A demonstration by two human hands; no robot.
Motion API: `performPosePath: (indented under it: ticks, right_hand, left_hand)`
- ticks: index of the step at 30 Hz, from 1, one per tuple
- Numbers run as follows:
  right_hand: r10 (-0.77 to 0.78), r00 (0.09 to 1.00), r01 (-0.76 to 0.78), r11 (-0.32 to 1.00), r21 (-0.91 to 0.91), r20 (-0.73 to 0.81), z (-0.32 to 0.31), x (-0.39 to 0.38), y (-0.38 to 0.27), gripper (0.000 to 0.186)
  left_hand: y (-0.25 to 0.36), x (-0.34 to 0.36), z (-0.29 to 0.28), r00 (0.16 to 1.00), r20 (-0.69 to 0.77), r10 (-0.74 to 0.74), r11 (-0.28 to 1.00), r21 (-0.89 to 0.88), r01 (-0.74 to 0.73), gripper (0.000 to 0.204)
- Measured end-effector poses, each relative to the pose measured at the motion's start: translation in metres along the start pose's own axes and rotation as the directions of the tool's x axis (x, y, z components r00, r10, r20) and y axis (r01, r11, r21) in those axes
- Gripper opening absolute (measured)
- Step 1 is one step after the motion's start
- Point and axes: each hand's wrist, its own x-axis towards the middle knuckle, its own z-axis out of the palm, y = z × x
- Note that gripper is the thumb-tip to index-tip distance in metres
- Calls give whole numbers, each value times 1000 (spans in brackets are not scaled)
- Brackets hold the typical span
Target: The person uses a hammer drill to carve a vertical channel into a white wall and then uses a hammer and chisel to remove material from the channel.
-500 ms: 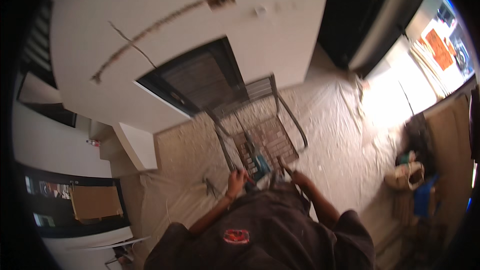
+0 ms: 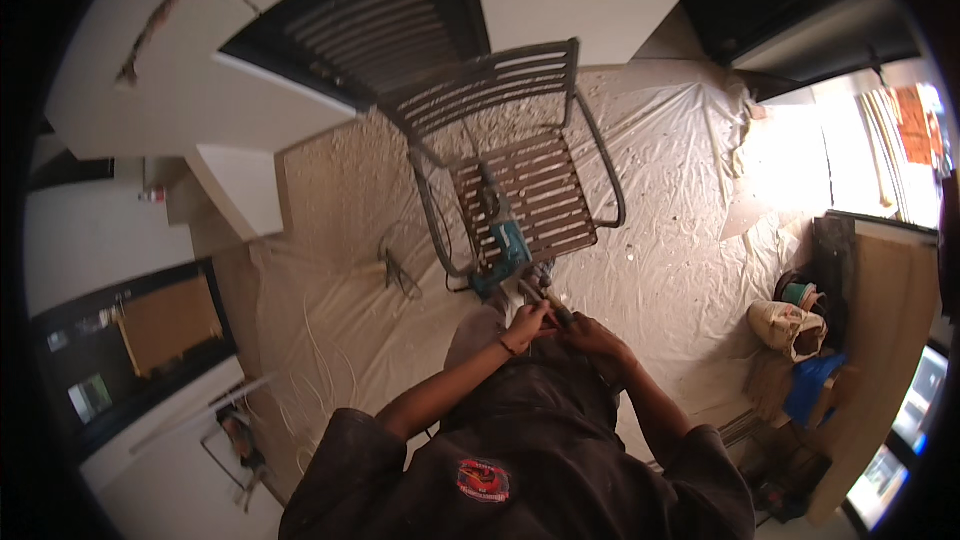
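My right hand [image 2: 592,338] is closed around a short, brownish stick-like tool [image 2: 540,295] in front of my body; its exact kind is too small to tell. Close beside it, my left hand [image 2: 530,323] has its fingers curled at the tool, and what lies inside them I cannot make out. Just ahead stands a brown slatted armchair [image 2: 545,185]. A teal and black power drill [image 2: 510,243] lies over the left part of its seat, its long bit pointing away from me.
Plastic sheeting [image 2: 660,280] strewn with rubble covers the floor. A cable [image 2: 400,275] lies left of the chair. At the right are an open sack [image 2: 790,328] and a blue bag [image 2: 815,388]. A white wall [image 2: 600,0] with a dark slatted opening [image 2: 365,25] rises ahead.
My view has tilted down, showing more of the chair. My hands have come together, the left moving right toward the tool. The red object near my left hand is out of sight.
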Motion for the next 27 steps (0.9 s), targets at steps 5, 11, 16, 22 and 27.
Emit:
performPosePath:
  ticks: [5,11,16,22,27]
  right_hand:
    - [30,999,-32,989,147,16,-7,2,41,63]
    - [203,979,-202,977,69,-8,-42,6,57,48]
    - [281,959,-274,952,135,-43,-62,-15,100,37]
    - [336,940,-307,756,579,59,-80,-19,119,46]
    - [223,975,-195,789,582,24,-72,41,140,52]
  left_hand:
    - [-23,22,25,999,-12,-48,994,95,49,40]
    - [16,43,32,961,265,72,724,649,-233,58]
    - [-1,183,-67,875,-139,464,678,691,-250,47]
    - [60,298,-133,391,-596,702,517,803,296,111]
    - [88,330,-141,375,-742,556,713,657,244,124]
